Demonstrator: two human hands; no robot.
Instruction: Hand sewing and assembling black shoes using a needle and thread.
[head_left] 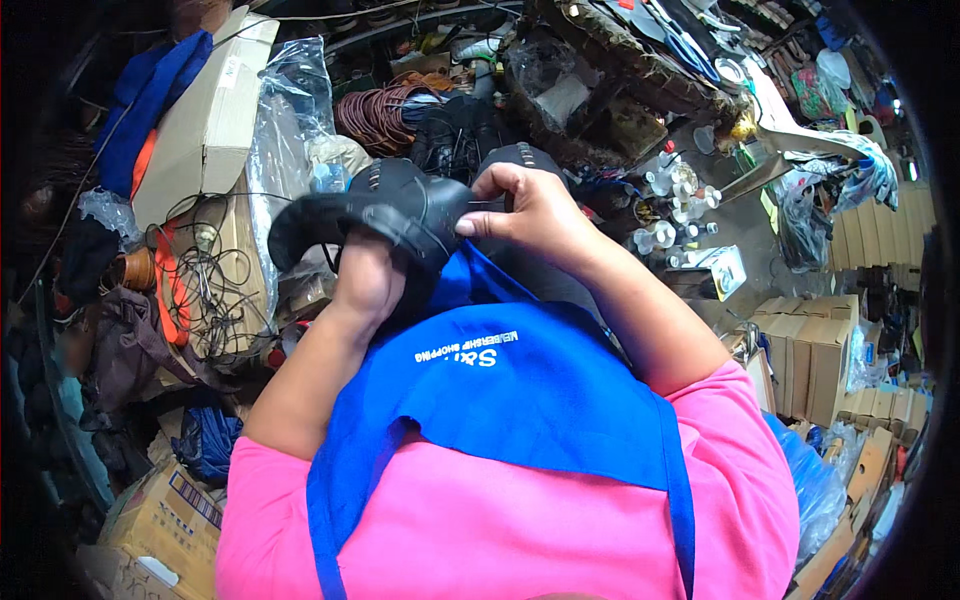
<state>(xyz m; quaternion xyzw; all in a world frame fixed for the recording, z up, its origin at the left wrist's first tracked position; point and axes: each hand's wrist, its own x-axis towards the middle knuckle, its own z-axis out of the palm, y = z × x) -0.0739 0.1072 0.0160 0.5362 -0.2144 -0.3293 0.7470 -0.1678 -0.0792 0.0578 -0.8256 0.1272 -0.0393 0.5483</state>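
Observation:
A black shoe (425, 205) is held over my lap, in front of my blue apron (520, 390). My left hand (368, 275) reaches into the shoe's opening and holds it from within; its fingers are hidden there. At the shoe's right side, my right hand (535, 215) is closed in a pinch, thumb against forefinger. A thin strand or needle seems to show between those fingertips, too fine to name. Light stitches run along the upper part of the shoe. A second black shape with similar stitches (525, 155) lies just behind my right hand.
Cardboard (205, 130) and clear plastic stand at the left beside tangled black cord (210, 265). Coiled brown cord (378, 118) lies ahead. Several small bottles (670, 190) cluster at the right, with blue-handled scissors (690, 55) beyond. Cardboard boxes (805, 345) stack at the far right.

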